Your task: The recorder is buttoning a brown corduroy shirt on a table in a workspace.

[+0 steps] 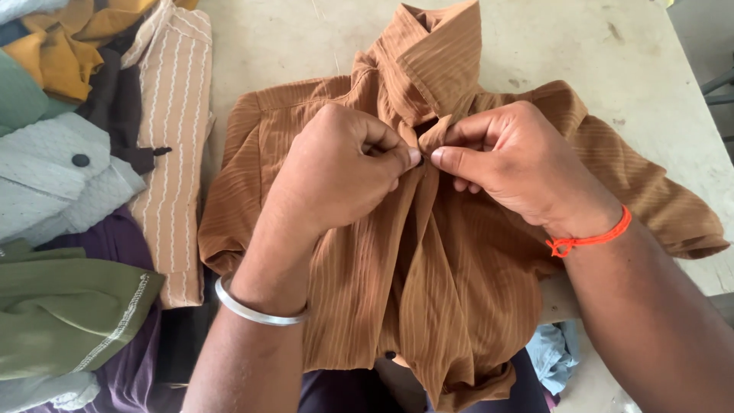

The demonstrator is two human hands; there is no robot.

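Shirt: the brown ribbed shirt (428, 291) is lying front-up on the pale table (581, 46), directly before you.
Left hand: your left hand (344, 172) is pinching the shirt's placket just below the collar (436, 61).
Right hand: your right hand (508, 164) is pinching the facing edge, fingertips meeting the left's.
Beside the shirt: a striped peach garment (174, 130) is lying just left.

The brown shirt (459, 252) covers the middle of the desk (581, 46), and both hands (428, 164) meet at its placket just below the collar, blocking that spot. To the left, a heap of clothes (69, 191) crowds the desk edge, with a striped peach garment (172, 138) lying just beside the shirt's sleeve. Bare desk shows beyond the collar and off to the right, past the right sleeve.
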